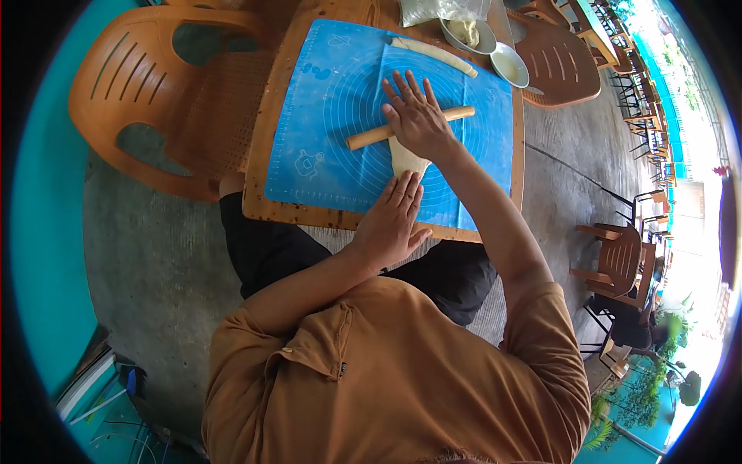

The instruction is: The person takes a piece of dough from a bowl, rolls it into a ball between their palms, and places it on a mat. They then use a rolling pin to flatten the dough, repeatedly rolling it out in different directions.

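A wooden rolling pin [368, 138] lies slantwise across a flattened piece of pale dough [406, 161] on a blue silicone mat [305, 124]. My right hand [421, 124] rests flat on the middle of the pin, fingers stretched out past it and nothing gripped. At the near end of the dough, the fingertips of my left hand [393, 220] lie on its edge, with the thumb out to the side. Part of the dough is hidden under the pin and my right hand. A long roll of dough [434, 56] lies near the mat's far edge.
The mat covers most of a wooden table [259, 182]. Beyond it are a bowl with dough [466, 35], a bowl with pale contents [510, 66] and a clear plastic bag [433, 11]. Orange-brown plastic chairs [147, 85] stand around. A person [630, 321] is at the far right.
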Demonstrator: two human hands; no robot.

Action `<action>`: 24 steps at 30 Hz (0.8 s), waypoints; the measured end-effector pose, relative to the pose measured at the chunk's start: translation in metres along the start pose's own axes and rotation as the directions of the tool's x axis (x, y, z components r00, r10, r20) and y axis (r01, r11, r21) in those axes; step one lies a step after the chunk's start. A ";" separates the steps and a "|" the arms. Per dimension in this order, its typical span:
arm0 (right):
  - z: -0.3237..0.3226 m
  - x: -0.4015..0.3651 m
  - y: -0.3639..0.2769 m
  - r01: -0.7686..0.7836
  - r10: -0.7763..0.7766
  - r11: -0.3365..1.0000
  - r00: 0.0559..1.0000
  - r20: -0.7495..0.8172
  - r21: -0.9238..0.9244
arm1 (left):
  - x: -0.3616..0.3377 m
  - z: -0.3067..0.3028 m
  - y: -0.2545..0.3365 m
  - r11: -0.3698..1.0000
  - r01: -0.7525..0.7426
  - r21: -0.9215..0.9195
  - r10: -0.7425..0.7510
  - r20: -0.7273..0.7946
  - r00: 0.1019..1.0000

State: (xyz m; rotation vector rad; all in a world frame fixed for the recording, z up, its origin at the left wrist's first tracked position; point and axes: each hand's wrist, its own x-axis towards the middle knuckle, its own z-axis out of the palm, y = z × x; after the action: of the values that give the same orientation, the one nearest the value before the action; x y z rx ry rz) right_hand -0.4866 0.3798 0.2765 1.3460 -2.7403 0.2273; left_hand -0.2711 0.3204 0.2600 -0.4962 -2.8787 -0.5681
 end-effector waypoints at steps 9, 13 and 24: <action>0.008 0.051 0.009 -0.102 0.118 0.949 0.992 -0.038 0.299 | 0.022 -0.024 -0.001 0.985 0.044 -0.165 -0.056 -0.066 0.996; -0.031 0.025 0.015 -0.107 0.181 0.884 0.976 -0.122 0.455 | 0.034 -0.021 -0.005 0.986 0.032 -0.164 -0.062 -0.180 0.982; 0.009 -0.009 0.028 -0.040 0.044 0.997 0.997 -0.066 0.067 | 0.045 0.014 -0.020 0.994 0.085 0.064 -0.077 -0.113 0.991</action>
State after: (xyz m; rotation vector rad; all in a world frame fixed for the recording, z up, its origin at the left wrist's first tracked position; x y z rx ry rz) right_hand -0.5031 0.4022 0.2634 1.2722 -2.7294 0.3625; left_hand -0.3211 0.3214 0.2505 -0.3277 -2.8119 -0.4904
